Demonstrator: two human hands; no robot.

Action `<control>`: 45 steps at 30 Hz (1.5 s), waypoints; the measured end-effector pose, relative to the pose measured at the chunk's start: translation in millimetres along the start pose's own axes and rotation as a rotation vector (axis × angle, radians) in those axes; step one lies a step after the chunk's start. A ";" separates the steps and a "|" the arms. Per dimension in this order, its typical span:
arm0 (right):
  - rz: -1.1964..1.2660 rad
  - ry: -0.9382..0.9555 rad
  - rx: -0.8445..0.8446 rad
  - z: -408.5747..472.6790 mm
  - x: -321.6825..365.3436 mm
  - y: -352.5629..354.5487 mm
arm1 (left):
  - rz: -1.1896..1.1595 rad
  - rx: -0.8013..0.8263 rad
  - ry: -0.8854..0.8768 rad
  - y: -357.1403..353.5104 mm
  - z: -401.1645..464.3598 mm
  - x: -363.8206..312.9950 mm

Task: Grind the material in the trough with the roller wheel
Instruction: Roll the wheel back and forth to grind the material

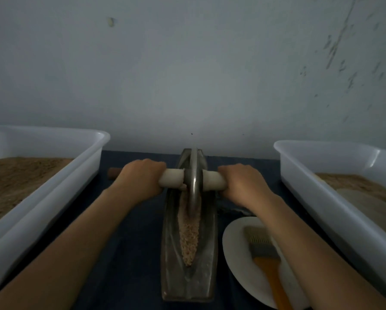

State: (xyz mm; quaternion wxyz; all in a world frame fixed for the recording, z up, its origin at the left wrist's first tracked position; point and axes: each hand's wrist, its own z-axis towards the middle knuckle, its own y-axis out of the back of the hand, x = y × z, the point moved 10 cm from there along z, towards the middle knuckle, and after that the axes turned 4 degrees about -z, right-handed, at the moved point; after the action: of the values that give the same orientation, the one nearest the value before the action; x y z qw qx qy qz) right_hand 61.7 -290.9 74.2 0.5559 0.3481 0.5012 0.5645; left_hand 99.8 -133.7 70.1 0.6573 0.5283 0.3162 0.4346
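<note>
Two white tubs are standing at the sides, the left tub [42, 175] and the right tub [335, 193], both holding brown powder. A plate [239, 260] with a brush [266, 253] is lying under the right forearm. A dark cloth [131, 253] is covering the table, and a pale wall [187, 74] is rising behind. The left hand [140, 177] and the right hand [243, 182] are gripping the handle [172, 179] of the roller wheel [194, 182], which is standing in the trough [187, 283] on the grainy material [189, 238].
</note>
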 end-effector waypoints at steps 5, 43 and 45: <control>0.072 0.078 0.360 -22.9 14.0 -7.0 | -0.010 0.389 -0.052 -9.2 -23.7 -12.0; 0.160 0.087 0.472 -35.5 21.7 -1.7 | -0.046 0.522 -0.061 -14.6 -36.0 -12.9; 0.170 0.108 0.558 -46.0 26.8 -0.6 | -0.083 0.594 -0.079 -13.8 -43.3 -14.2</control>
State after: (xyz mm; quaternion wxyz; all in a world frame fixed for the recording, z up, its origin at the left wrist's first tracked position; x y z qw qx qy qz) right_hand 14.4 -273.0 57.4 0.3620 0.4978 0.6348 0.4671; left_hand 59.2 -129.3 45.6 0.5030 0.7006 0.4250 0.2748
